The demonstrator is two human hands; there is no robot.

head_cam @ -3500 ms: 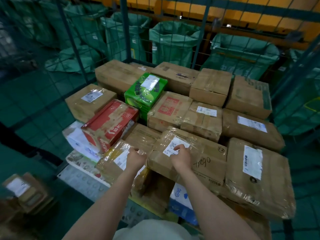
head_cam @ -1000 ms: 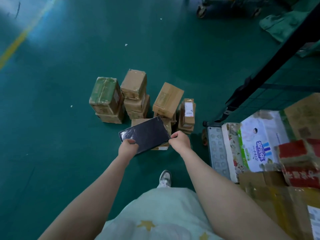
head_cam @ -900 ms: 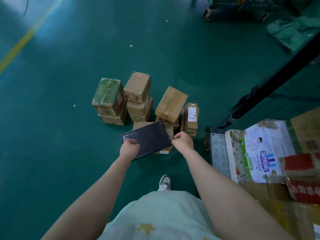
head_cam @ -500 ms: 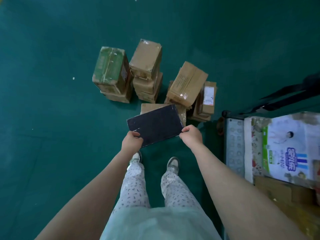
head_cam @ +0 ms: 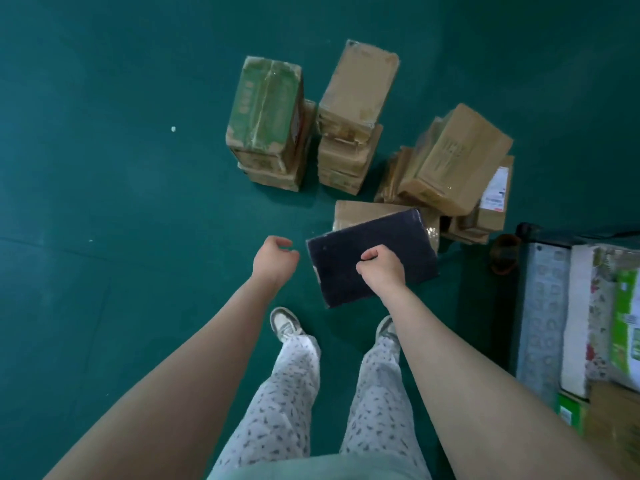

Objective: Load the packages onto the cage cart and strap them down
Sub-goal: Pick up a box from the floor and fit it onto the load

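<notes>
- Here, the right hand (head_cam: 381, 268) is clenched on the near long edge of a flat dark package (head_cam: 372, 256), holding it tilted above the green floor (head_cam: 121, 168).
- The left hand (head_cam: 275, 259) hangs just beside the package's left end, fingers loosely curled, touching nothing.
- Beyond the package, brown cardboard boxes (head_cam: 349, 116) stand stacked on the floor, one green-topped box (head_cam: 265, 103) at the left of the group.
- At the right edge of view, the cage cart (head_cam: 540, 306) holds printed cartons (head_cam: 623, 323).
</notes>
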